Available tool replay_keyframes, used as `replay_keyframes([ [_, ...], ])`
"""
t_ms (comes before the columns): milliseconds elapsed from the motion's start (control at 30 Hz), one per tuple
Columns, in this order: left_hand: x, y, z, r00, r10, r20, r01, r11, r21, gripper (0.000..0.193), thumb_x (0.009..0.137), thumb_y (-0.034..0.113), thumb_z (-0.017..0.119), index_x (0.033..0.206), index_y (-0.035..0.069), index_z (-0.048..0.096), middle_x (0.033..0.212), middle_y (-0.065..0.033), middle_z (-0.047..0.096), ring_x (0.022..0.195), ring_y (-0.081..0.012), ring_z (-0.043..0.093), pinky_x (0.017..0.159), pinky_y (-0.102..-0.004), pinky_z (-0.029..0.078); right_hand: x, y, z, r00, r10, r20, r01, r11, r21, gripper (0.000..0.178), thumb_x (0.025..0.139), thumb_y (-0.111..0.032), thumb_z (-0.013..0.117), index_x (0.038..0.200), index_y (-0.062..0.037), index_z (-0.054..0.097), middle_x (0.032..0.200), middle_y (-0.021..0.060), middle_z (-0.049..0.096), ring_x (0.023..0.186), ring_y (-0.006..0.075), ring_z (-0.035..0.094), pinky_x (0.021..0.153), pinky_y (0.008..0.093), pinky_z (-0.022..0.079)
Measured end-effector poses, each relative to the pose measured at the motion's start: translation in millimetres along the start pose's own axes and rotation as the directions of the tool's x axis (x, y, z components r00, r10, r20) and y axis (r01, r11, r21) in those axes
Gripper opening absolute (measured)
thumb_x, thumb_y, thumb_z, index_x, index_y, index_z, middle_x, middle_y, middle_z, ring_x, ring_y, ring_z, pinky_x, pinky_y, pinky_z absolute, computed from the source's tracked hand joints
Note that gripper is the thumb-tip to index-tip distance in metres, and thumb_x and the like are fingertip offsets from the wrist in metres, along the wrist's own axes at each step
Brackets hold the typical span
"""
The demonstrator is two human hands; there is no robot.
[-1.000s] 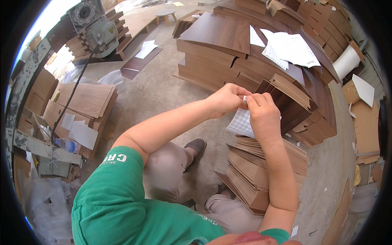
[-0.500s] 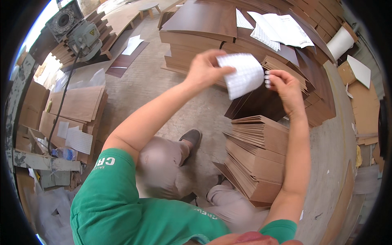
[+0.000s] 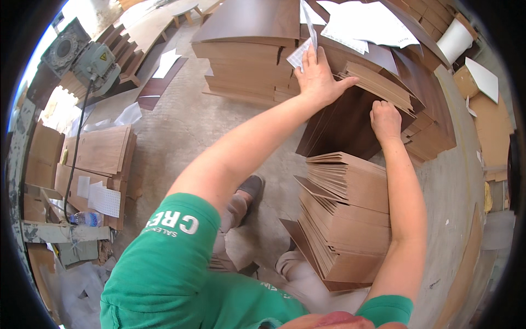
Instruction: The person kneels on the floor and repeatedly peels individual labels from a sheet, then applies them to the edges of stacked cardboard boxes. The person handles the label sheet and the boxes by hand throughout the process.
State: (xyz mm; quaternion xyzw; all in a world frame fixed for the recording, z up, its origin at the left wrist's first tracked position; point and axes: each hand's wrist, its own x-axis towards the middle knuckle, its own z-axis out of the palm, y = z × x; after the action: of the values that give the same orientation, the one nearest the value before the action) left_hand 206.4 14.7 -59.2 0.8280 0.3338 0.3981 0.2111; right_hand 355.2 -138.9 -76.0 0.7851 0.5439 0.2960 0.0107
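My left hand has a white sheet of small round stickers caught in its fingers, bent upward. Its thumb stretches apart toward the top edges of a standing bundle of brown panels. My right hand is closed, its fingertips against the dark front panel of that bundle. Whatever those fingers hold is hidden. Below the hands, beside my right forearm, stands a fanned stack of brown boards.
Large brown panel stacks stand ahead, with white papers on top. At left are a motor, wood panels and a plastic bottle. A white roll is at far right.
My left hand has moved right with the sticker sheet, now turned edge-on. My right hand has lowered to the dark panel; the strip of small white stickers it held is out of sight.
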Motion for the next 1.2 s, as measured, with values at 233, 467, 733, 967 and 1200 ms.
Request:
replay_keyframes([
  [233, -10.6, -1.9, 34.1, 0.927, -0.354, 0.128, 0.376, 0.866, -0.329, 0.090, 0.074, 0.051, 0.074, 0.139, -0.001, 0.037, 0.134, -0.0233, 0.048, 0.128, -0.0343, 0.042, 0.105, -0.0499, 0.030, -6.8, 10.1, -14.7, 0.973, 0.225, -0.057, -0.207, 0.952, 0.226, 0.031, 0.084, -0.024, 0.067, 0.109, -0.0073, 0.058, 0.077, 0.0125, 0.065, 0.077, 0.0311, 0.064, 0.068, 0.0428, 0.051],
  [467, -5.0, -17.2, 21.0, 0.965, -0.235, 0.117, 0.258, 0.934, -0.248, 0.063, 0.077, 0.057, 0.067, 0.111, 0.005, 0.067, 0.097, -0.0184, 0.068, 0.100, -0.0320, 0.063, 0.094, -0.0431, 0.042, -12.7, -1.7, -20.8, 0.987, 0.082, 0.141, -0.106, 0.980, 0.168, 0.064, 0.086, -0.013, 0.061, 0.144, -0.0118, 0.034, 0.084, 0.0136, 0.064, 0.078, 0.0332, 0.062, 0.070, 0.0451, 0.052],
  [733, -0.7, -22.7, 12.8, 0.899, -0.264, 0.350, 0.364, 0.894, -0.261, 0.055, 0.078, 0.057, 0.066, 0.096, 0.006, 0.073, 0.084, -0.0170, 0.070, 0.090, -0.0320, 0.066, 0.090, -0.0423, 0.045, -21.9, -7.8, -58.7, 0.965, 0.094, 0.247, -0.143, 0.972, 0.188, 0.041, 0.091, -0.024, 0.058, 0.126, -0.0042, 0.053, 0.077, 0.0128, 0.064, 0.072, 0.0269, 0.062, 0.068, 0.0396, 0.052],
  [967, -1.2, -28.1, 20.1, 0.849, -0.386, 0.360, 0.509, 0.778, -0.368, 0.053, 0.076, 0.055, 0.070, 0.094, 0.005, 0.073, 0.092, -0.0146, 0.071, 0.098, -0.0291, 0.065, 0.093, -0.0407, 0.044, 17.0, 8.3, -78.6, 0.900, 0.283, 0.332, -0.433, 0.677, 0.595, 0.038, 0.078, -0.021, 0.067, 0.110, -0.0004, 0.061, 0.071, 0.0077, 0.068, 0.069, 0.0195, 0.065, 0.072, 0.0325, 0.051],
  [1200, -1.9, -23.6, 20.2, 0.885, -0.375, 0.276, 0.465, 0.746, -0.477, 0.049, 0.074, 0.044, 0.076, 0.085, -0.003, 0.072, 0.076, -0.0140, 0.068, 0.074, -0.0204, 0.065, 0.073, -0.0346, 0.051, 8.1, -8.5, -10.7, 0.945, 0.323, 0.053, -0.320, 0.880, 0.351, 0.036, 0.078, -0.009, 0.064, 0.110, -0.0056, 0.049, 0.077, 0.0121, 0.068, 0.076, 0.0321, 0.067, 0.071, 0.0440, 0.053],
])
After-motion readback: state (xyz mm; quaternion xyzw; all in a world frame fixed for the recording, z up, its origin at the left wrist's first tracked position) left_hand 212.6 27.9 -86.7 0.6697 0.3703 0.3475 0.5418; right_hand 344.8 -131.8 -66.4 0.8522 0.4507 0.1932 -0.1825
